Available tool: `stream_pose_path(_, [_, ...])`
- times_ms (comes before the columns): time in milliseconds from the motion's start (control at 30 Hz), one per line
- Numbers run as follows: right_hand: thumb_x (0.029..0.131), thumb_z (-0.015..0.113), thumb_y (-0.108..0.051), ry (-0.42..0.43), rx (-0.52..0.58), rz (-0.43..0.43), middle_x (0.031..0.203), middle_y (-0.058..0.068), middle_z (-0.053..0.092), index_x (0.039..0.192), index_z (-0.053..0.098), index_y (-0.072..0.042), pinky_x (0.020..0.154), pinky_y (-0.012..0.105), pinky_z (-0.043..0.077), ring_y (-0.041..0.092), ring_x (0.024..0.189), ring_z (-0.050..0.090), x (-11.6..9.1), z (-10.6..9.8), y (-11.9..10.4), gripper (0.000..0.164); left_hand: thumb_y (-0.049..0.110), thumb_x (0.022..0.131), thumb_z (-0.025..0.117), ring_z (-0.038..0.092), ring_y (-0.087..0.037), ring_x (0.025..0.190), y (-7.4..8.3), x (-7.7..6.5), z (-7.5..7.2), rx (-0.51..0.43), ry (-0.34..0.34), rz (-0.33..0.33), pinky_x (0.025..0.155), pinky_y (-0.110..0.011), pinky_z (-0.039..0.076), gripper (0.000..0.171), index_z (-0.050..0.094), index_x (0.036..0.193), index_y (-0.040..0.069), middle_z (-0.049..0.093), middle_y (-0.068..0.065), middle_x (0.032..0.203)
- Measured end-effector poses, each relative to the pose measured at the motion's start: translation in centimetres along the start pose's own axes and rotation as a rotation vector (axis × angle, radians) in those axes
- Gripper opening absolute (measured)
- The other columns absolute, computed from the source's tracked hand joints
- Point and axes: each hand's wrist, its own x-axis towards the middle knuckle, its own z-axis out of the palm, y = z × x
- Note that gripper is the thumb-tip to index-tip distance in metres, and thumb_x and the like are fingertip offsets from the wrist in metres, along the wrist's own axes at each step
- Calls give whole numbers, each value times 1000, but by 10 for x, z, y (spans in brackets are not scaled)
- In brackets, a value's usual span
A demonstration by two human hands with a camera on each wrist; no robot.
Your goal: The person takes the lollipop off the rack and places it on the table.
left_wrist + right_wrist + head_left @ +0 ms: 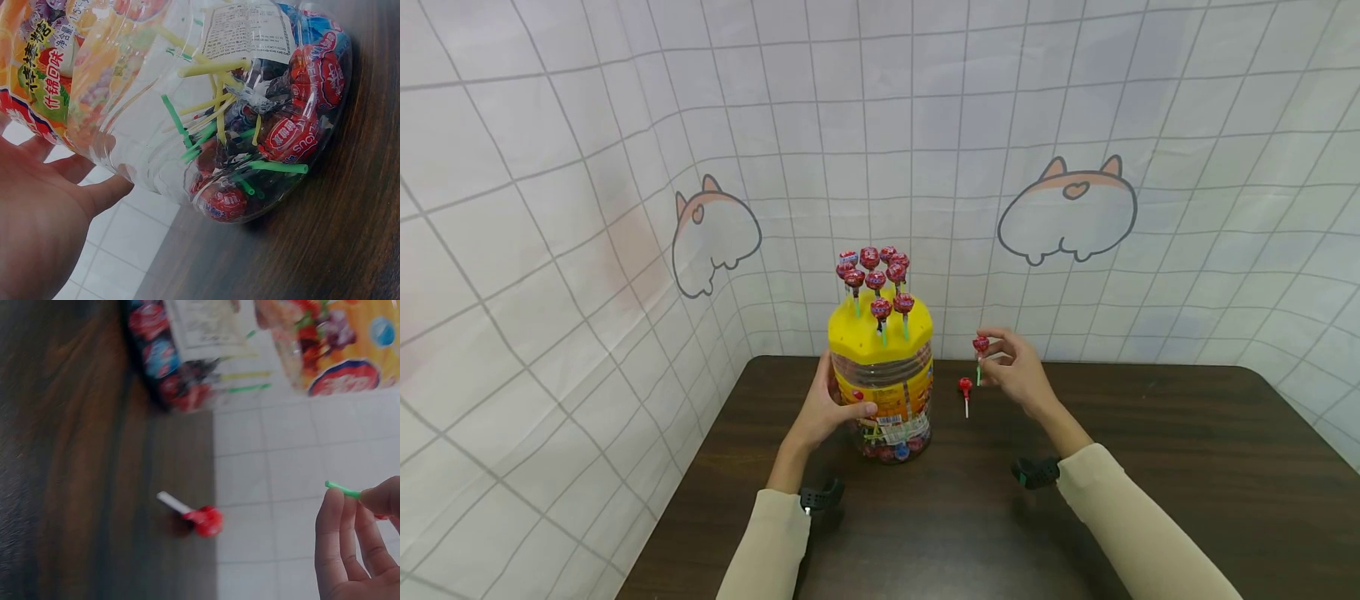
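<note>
The right hand [1018, 375] pinches a green-stick lollipop [981, 344], upright, head uppermost, to the right of the jar [891, 404]. The left hand [827, 410] grips the jar's side, its thumb across the front. Just beside the right hand, a white-stick lollipop [966, 386] lies on the dark table [1195, 433]. More lollipops [876, 280] stand in the jar's yellow lid [857, 337]; others lie inside at the bottom.

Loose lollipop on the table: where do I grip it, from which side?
Probably pinch the thin white stick, coming from the near side in the head view: the lollipop lies with that end pointing nearer, its round red candy farther.
</note>
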Motion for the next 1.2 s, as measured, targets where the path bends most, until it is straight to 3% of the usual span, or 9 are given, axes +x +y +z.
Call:
stream_pose_path(100, [96,62,6,-5,-8,46,105,17,61,142,52,-2,73,43,65,16,81,67,0,-1,12,48,11,86,82,59,-24,128,0,0,0,-2,-1,2,108,-45,52,93,23,156,31,50,-8,145])
stream_pose_path(267, [95,61,8,-15,-6,84,107,25,60,142,51,1,78,57,62,14,78,66,-2,-2,28,48,11,86,82,60,-24,126,0,-1,0,0,1,-3,107,-44,53,93,23,155,30,51,-8,144])
stream_pose_path(433, [94,62,9,-21,-59,115,104,24,62,142,51,2,78,50,64,14,79,68,-4,-2,39,50,10,86,81,60,-23,126,0,-1,0,1,0,-1,107,-44,53,93,23,156,30,51,-8,144])
stream_pose_path(567, [94,62,9,-35,-128,124,103,25,63,140,52,3,76,38,64,14,81,67,-3,-1,47,48,10,87,81,59,-23,127,0,-1,0,-1,-3,0,108,-45,53,94,22,156,31,50,-8,145])
stream_pose_path(733, [92,61,11,-52,-210,152,100,24,64,138,53,2,70,28,59,14,79,63,-2,-1,55,48,10,87,81,59,-23,128,-1,0,-1,7,0,-2,109,-46,52,94,22,156,31,50,-8,146])
stream_pose_path(867, [91,63,10,-57,-262,180,99,21,65,138,52,1,65,27,52,15,75,58,-1,-2,60,48,12,87,82,59,-23,128,-1,0,-1,5,1,-3,109,-47,52,93,22,156,30,50,-8,146])
stream_pose_path(1200, [89,65,10,-58,-282,192,93,18,65,137,53,3,64,28,47,18,79,57,0,-2,67,50,9,87,81,58,-23,129,-1,0,-1,-15,-9,7,109,-45,51,95,21,157,32,49,-7,147])
